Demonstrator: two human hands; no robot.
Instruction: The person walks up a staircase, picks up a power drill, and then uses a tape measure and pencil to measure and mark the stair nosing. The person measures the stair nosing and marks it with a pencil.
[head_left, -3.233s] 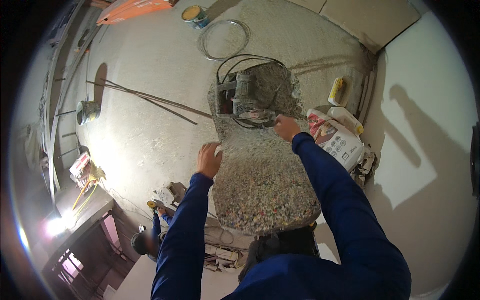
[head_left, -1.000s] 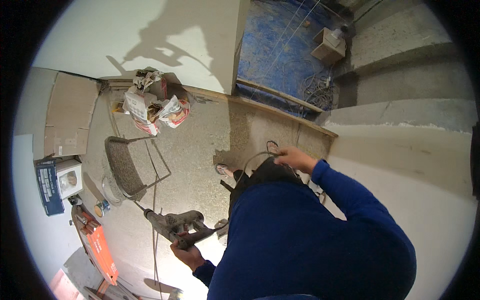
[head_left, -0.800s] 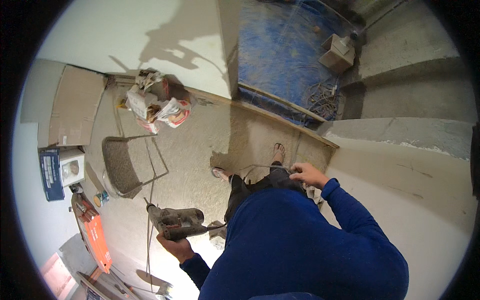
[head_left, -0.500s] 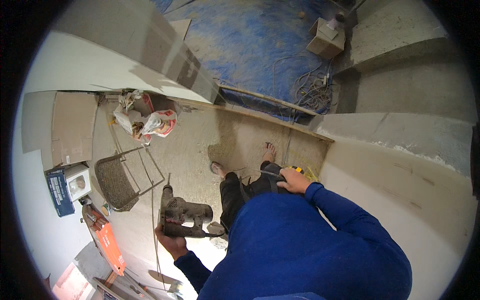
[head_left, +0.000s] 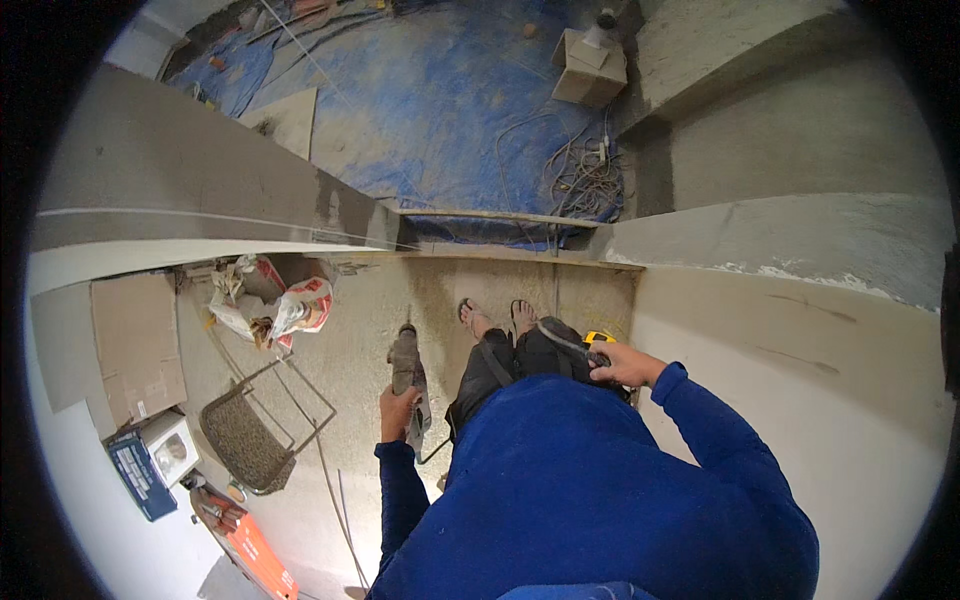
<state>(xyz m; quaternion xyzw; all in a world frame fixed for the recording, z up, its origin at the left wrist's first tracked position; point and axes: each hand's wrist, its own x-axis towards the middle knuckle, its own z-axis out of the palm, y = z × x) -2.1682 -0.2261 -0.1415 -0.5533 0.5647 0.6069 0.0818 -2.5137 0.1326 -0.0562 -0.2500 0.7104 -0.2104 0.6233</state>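
In my left hand (head_left: 400, 412) is a dusty hammer drill (head_left: 406, 362). My fingers wrap round its body, and its bit points down and away, toward the floor ahead. A black cable curves off its near end, beside my left leg. My right hand (head_left: 626, 365) is closed at my right hip on a thick grey cord (head_left: 565, 337) that arcs across my dark trousers; its far end is hidden. Just beyond those fingers shows a yellow and black tape measure (head_left: 600, 338). My sandalled feet (head_left: 523, 315) stand side by side.
A metal-framed chair (head_left: 245, 440) lies on the left floor, with torn sacks (head_left: 300, 305) beyond it. Boxes (head_left: 140, 470) and an orange package (head_left: 262, 560) line the left wall. Ahead is a raised sill (head_left: 520, 258), then blue sheeting (head_left: 440, 120), coiled cable (head_left: 588, 185) and a carton (head_left: 590, 72).
The hammer drill has swung inward from out on the left and turned to point ahead. My feet have come together. My view has turned; my right hand stays at my hip.
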